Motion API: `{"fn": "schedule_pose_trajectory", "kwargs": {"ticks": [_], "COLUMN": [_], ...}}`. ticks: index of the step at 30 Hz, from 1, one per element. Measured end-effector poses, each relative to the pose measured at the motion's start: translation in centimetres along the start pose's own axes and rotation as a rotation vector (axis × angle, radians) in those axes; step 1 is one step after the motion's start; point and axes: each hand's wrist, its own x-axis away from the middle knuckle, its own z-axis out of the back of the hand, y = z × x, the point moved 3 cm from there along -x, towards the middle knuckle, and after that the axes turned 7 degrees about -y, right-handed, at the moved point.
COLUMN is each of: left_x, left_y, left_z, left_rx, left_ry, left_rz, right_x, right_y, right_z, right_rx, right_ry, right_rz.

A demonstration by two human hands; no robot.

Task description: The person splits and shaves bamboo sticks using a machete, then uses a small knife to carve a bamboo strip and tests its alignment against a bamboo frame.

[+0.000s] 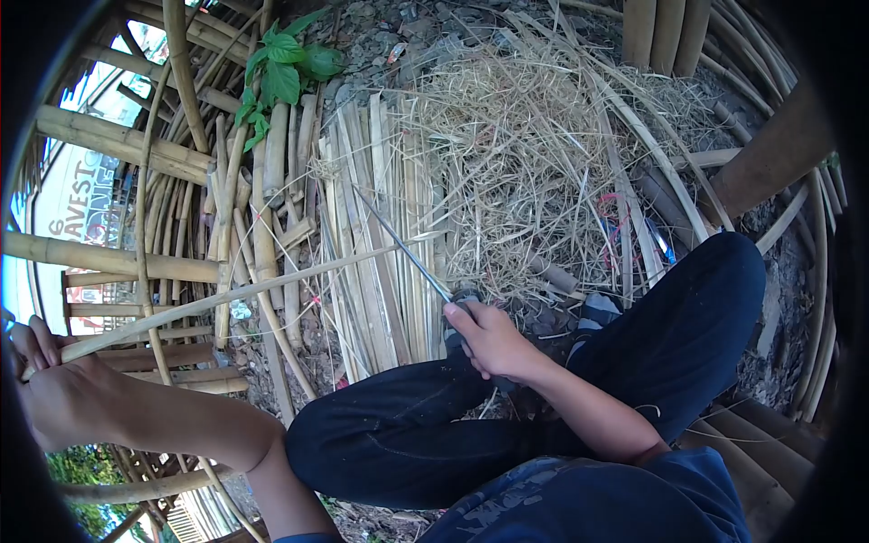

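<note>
Out at the left edge, my left hand (56,385) is closed around one end of a long bamboo strip (244,291). The strip slants up to the right, over a row of split bamboo slats (371,281) lying on the ground. My right hand (489,339), in front of my knees, grips a knife (404,249) with a long thin blade. Its handle is mostly hidden in my fingers. The blade points up and left, and overlaps the far part of the strip in this view.
A heap of bamboo shavings (534,163) covers the ground beyond my feet. Stacked bamboo poles (262,208) and a bamboo fence (127,140) stand at the left, with a green leafy plant (282,68) by them. A thick post (769,154) rises at the right.
</note>
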Motion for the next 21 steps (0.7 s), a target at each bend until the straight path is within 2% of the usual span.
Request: {"fn": "schedule_pose_trajectory", "kwargs": {"ticks": [2,3,4,6,10,12,16,19,21], "left_x": [0.1,0.2,0.4,0.4,0.5,0.6,1.4,1.8,1.4], "left_y": [0.8,1.2,1.4,1.7,1.8,2.2,3.3,3.6,3.7], "left_z": [-2.1,-3.3,-4.1,-4.8,-5.3,-5.9,-7.7,-9.3,-10.0], "left_rx": [0.163,0.245,0.281,0.298,0.305,0.315,0.367,0.392,0.411], "left_ry": [-0.082,-0.122,-0.125,-0.114,-0.095,-0.094,-0.065,-0.032,-0.036], "left_rz": [-0.022,-0.037,-0.031,-0.022,-0.005,-0.003,-0.008,-0.002,0.002], "right_x": [0.5,1.1,2.3,3.4,1.6,-1.9,-2.1,0.9,1.9], "right_y": [0.1,0.1,-0.4,-1.3,-0.2,2.9,3.8,0.1,-1.3], "right_z": [-0.9,-1.7,-3.1,-3.8,-3.1,-0.5,0.5,-3.1,-4.8], "right_rx": [0.685,0.694,0.71,0.768,0.804,0.816,0.641,0.676,0.568], "right_ry": [0.235,0.242,0.2,0.114,0.135,0.329,0.346,0.242,0.074], "right_rz": [0.316,0.344,0.274,0.358,0.478,0.376,0.294,0.385,0.501]}}
